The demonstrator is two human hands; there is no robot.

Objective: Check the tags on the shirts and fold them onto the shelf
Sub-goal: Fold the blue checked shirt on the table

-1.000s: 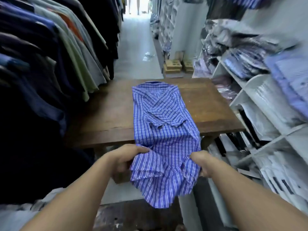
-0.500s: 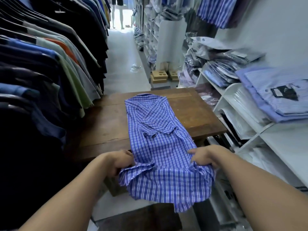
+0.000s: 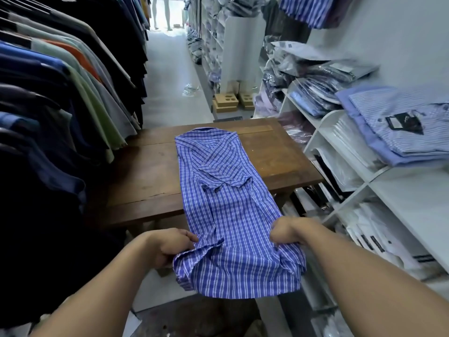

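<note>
**Position.** The blue-and-white checked cotton shirt [image 3: 226, 190] lies lengthwise on the brown wooden table [image 3: 145, 176], collar at the far end. Its sides are turned in and a short sleeve is folded across the middle. The hem end overhangs the near table edge and is held clear of the floor.

**Hands.** The left hand [image 3: 167, 246] is clenched on the left hem corner, where the cloth is bunched. The right hand [image 3: 289, 231] grasps the right hem corner, knuckles up.

**Step, as judged.** The lengthwise fold is made. The hem is about to be brought up toward the collar.

**Risks.**
- The left corner is gathered more than the right. Lifting both together could set a skewed crease.
- The sleeve lies loose with a raised edge. A quick lift may flip it open and spoil the side folds.
- Much cloth hangs past the edge. Any pull toward the person could drag the collar end along the wood and off square.
- No tag is visible, so I cannot tell whether it was checked.
- The white shelf unit [image 3: 364, 188] on the right carries a stack of folded pale-blue striped shirts [image 3: 398, 125]. A loosely folded shirt may come apart on the carry across.
</note>
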